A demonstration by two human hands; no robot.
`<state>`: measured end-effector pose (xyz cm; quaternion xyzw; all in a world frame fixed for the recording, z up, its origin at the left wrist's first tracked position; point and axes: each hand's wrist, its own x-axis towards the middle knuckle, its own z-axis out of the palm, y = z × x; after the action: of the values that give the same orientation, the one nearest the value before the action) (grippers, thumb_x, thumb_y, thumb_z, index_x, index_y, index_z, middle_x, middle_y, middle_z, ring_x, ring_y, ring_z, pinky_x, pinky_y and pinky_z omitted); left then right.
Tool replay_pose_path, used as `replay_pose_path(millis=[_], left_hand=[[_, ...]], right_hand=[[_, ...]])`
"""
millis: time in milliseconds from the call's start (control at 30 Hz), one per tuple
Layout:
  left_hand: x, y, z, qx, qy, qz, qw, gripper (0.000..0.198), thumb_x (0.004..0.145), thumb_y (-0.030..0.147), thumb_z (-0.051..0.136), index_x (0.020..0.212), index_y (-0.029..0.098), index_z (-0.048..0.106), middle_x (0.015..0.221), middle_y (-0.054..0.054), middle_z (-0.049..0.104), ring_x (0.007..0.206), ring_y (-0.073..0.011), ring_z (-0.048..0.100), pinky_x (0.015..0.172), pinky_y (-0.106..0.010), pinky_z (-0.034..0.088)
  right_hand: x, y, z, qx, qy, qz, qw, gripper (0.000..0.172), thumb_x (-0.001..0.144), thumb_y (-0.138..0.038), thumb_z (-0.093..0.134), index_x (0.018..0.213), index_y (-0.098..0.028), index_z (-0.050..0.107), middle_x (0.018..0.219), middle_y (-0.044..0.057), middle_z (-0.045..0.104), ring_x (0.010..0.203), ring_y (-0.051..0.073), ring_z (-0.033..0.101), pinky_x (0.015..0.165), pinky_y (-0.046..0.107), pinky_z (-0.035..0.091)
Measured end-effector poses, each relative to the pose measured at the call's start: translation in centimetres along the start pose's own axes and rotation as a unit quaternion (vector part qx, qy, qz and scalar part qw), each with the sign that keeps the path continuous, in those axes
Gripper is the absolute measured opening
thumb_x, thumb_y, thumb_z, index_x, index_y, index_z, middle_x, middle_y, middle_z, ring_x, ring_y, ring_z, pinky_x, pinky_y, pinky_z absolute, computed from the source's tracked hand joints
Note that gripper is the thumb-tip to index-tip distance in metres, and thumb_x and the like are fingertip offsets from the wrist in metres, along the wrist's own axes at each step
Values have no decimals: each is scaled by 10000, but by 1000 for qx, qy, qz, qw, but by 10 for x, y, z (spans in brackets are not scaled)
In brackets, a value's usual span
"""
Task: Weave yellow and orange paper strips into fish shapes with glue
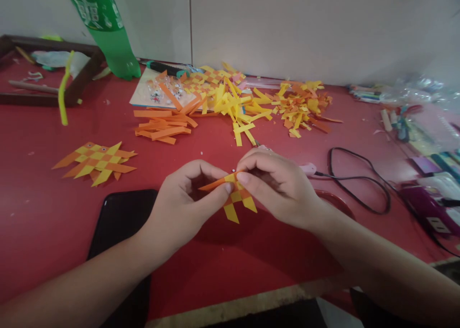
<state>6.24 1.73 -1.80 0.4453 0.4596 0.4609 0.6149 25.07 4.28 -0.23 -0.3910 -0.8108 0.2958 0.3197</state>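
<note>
Between my two hands is a woven paper fish (235, 196) of orange and yellow strips, held above the red table. My left hand (196, 193) pinches its left side, thumb in front, with a pointed orange strip end sticking out past the thumb. My right hand (276, 184) pinches the top right edge between thumb and forefinger; whether a small piece is also between those fingertips I cannot tell. Yellow strip ends hang below. A similar finished-looking woven paper fish (97, 160) with two small eyes lies flat on the table at left.
Behind my hands lie orange strips (165, 126), yellow strips (233, 100) and a pile of paper scraps (302, 105). A green bottle (115, 45) stands at back left. A black phone (118, 222) lies by my left forearm. A black cable (359, 174) and purple power strip (431, 208) are right.
</note>
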Motion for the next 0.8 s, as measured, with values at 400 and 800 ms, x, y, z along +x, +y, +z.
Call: replay_pose_path(millis=[400, 800], left_hand=[[1, -1, -1, -12, 24, -4, 1000, 122, 783, 251, 782, 791, 192, 675, 767, 17, 696, 697, -110, 649, 645, -189, 519], [1, -4, 1, -73, 14, -42, 996, 295, 783, 238, 784, 976, 218, 563, 769, 32, 710, 700, -102, 662, 654, -185, 505]], right_hand=[[0, -3, -2, 48, 21, 44, 998, 138, 895, -197, 574, 759, -203, 597, 717, 1, 589, 655, 123, 509, 609, 287, 435], [-2, -1, 2, 109, 9, 54, 993, 158, 922, -252, 587, 773, -199, 594, 741, 1, 596, 665, 114, 528, 584, 254, 447]])
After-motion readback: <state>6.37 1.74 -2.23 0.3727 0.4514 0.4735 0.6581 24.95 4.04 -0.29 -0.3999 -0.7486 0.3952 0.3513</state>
